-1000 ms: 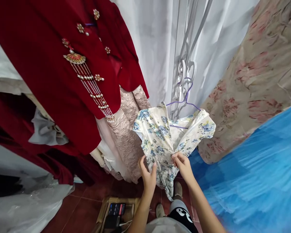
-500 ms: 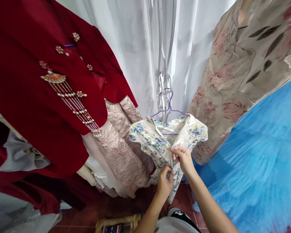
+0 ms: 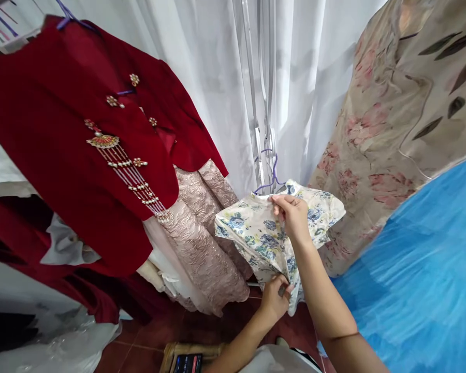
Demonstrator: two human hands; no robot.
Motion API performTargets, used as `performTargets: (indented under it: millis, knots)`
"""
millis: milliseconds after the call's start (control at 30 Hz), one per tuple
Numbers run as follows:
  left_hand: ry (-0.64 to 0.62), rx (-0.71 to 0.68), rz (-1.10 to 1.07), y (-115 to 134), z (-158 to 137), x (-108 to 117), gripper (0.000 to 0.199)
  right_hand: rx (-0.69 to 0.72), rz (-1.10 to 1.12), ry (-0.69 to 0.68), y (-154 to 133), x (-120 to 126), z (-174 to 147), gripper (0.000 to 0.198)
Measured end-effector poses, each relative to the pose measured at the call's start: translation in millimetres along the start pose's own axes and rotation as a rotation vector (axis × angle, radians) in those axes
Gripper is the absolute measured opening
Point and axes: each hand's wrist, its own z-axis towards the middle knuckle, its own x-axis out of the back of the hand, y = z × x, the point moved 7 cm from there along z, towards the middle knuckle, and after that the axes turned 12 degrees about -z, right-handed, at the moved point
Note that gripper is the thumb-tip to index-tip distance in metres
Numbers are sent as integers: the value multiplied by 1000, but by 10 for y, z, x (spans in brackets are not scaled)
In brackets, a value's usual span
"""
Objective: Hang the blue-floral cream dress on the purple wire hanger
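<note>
Floral garment (image 3: 252, 228): hangs from the purple hanger (image 3: 274, 168), body spread below the hanger's hook, short sleeves out to both sides of it. Front lies mostly drawn together; the fastener itself is hidden by fingers, can't tell if zip or other. Right hand (image 3: 294, 215) just below the hanger, pinching the neckline edge between thumb and fingertips. Left hand (image 3: 275, 295) well below the hanger, fingers curled and pinching the lower front cloth. Step in hand looks like drawing the front line straight. To do it well: keep the lower pinch firm so the cloth stays taut, work the upper pinch along the seam not across it, keep loose folds out from under the fingers, and go easy on upward force so the shoulders don't ride off the hanger. Further out: red jacket (image 3: 97, 212) and pink brocade skirt (image 3: 205, 259) left of the hanger, beige dress (image 3: 368, 171) and blue tulle (image 3: 411, 285) right of it, white curtain (image 3: 205, 67) behind it
</note>
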Motion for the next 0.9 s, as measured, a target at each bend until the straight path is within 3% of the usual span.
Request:
performTargets:
  millis: [67,133,233,300,367,433,533,733,800,900]
  knots:
    - [10,-14,23,23,44,52,11,11,-13,-23,-17,26,10,30]
    - [96,-105,27,234,180,264,6,11,-44,-63,-10,40,-12,30]
    - [330,-355,41,905,534,799,18,15,-99,-115,3,60,-85,31]
    - [402,-569,132,1479,817,1097,29,34,-131,-129,-21,72,-127,31]
    - [323,-676,269,1947,1134,1242,34,58,-151,-133,-67,77,-142,30]
    - [167,-725,432,2249,1390,1247,25,83,-171,-133,-101,74,-130,30]
    - [33,-741,515,2435,1558,1184,25,94,-195,-95,-48,79,-86,29]
    - [247,-741,416,2540,1536,1264,24,33,-183,-57,396,50,-129,24]
    - [363,-720,335,2549,1537,1477,24,8,-212,-106,558,25,-209,26]
    - [509,-664,201,2465,1569,2007,22,-48,-242,-176,765,20,-384,32]
